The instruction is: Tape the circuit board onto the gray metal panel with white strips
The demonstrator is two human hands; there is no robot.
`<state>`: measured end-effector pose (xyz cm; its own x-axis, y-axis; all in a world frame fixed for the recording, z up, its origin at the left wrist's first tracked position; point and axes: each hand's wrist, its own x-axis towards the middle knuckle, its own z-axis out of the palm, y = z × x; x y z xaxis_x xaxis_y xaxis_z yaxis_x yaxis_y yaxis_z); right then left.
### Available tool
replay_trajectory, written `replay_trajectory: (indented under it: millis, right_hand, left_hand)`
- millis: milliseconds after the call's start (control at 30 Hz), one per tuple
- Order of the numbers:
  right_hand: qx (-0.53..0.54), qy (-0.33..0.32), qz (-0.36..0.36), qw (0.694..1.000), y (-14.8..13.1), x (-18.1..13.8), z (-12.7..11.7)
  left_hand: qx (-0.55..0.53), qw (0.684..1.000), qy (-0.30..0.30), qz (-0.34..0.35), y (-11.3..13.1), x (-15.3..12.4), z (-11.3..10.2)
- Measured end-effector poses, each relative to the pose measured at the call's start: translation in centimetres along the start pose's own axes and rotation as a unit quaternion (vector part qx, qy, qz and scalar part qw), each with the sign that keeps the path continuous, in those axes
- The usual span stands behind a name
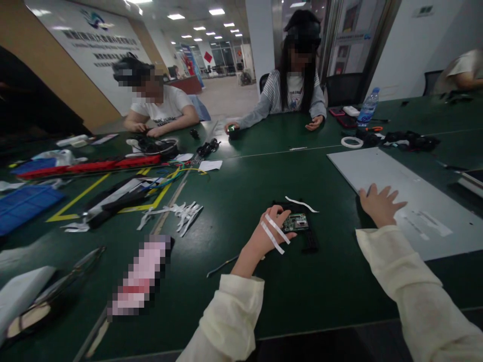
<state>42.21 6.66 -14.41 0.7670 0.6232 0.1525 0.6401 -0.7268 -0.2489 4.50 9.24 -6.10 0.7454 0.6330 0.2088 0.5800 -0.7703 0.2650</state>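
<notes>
My left hand [272, 229] is closed around the left edge of a small green circuit board [296, 222], thumb below and fingers above. Two narrow white strips [277, 229] lie across the back of that hand. Beside the circuit board is a black plastic piece [310, 243], partly hidden. A loose white strip [302, 203] curves just above it. My right hand [381, 203] is open with spread fingers, over the left part of a pale grey panel [407, 176]; whether it touches the panel I cannot tell.
Left of my hands are a heap of white strips [186, 215], a blurred pink phone-shaped item [142, 276], and a blue basket [28, 203]. A tape roll [352, 143] and a water bottle [368, 108] stand beyond the panel. Two people sit opposite; one holds a small device [232, 131].
</notes>
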Motion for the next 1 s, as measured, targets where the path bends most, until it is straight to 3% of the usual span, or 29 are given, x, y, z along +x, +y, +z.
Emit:
replay_trajectory:
  millis: [267, 600, 1000]
  right_hand:
    - [-0.031, 0.022, -0.052, 0.998, -0.5, -1.4, 0.2]
    - [-0.038, 0.016, -0.118, 0.992, -0.7, -4.3, -1.4]
    - [-0.046, -0.004, -0.126, 0.991, -0.3, -4.9, -1.8]
  left_hand:
    - [0.027, 1.000, 0.000, 0.008, -0.3, 0.3, -0.1]
    - [0.043, 0.999, 0.018, 0.011, -0.8, 0.4, 0.9]
    - [0.057, 0.998, 0.025, -0.001, -0.5, 0.2, 1.1]
